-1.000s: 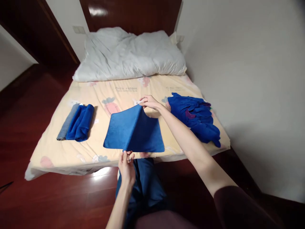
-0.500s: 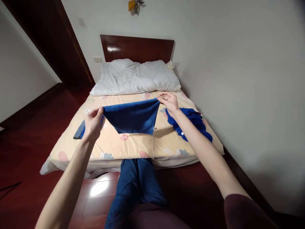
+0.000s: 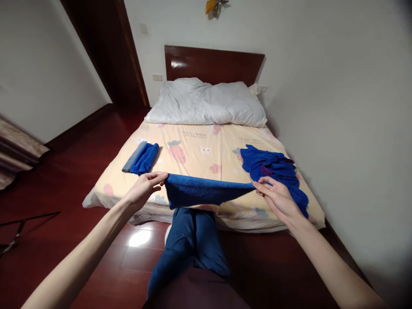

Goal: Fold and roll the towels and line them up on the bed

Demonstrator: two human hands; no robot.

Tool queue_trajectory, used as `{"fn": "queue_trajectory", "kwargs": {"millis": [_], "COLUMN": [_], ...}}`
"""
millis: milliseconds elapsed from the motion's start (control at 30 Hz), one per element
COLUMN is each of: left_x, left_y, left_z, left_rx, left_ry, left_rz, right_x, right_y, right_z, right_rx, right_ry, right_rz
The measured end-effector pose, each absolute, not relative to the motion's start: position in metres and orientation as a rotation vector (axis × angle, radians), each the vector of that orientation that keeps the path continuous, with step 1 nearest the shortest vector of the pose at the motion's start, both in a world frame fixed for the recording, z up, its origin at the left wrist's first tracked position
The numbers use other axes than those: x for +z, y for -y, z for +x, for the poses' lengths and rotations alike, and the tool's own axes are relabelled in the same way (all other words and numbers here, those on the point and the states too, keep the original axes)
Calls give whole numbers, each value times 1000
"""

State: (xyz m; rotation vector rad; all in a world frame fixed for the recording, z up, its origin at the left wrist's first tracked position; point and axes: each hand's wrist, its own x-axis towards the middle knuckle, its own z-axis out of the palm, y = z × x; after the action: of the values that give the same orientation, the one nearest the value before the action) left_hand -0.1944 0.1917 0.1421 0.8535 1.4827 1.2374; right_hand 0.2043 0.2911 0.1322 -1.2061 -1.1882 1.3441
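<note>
A blue towel is stretched between my two hands over the near edge of the bed. My left hand pinches its upper left corner, while my right hand pinches the upper right corner. Its lower part hangs down toward the bed's edge. To the left on the bed lie folded or rolled cloths, one blue and one grey. A loose heap of blue cloths, with a bit of purple in it, lies at the right, beyond my right hand.
The bed has a cream printed sheet. A white quilt or pillow lies against the dark headboard. A wall runs along the right. At left on the floor are a curtain and a thin black stand leg.
Both hands have come down and nearer to me with the towel, which now hangs lower over the bed's near edge. The camera view has turned to the left.
</note>
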Motion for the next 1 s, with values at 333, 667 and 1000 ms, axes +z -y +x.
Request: {"fn": "queue_trajectory", "kwargs": {"millis": [333,667,1000], "left_x": [144,148,-65], "left_y": [-277,-339,-255], "left_z": [-201,-223,-195], "left_rx": [1237,1691,1179], "left_ry": [-1519,-1489,-1846], "left_rz": [886,1416,859], "right_x": [124,112,-75], "right_y": [-349,-417,-333], "right_z": [172,133,120], "right_rx": [1293,1008,1329], "right_ry": [1133,1091,1026], "right_rz": [-1207,-896,-1493]}}
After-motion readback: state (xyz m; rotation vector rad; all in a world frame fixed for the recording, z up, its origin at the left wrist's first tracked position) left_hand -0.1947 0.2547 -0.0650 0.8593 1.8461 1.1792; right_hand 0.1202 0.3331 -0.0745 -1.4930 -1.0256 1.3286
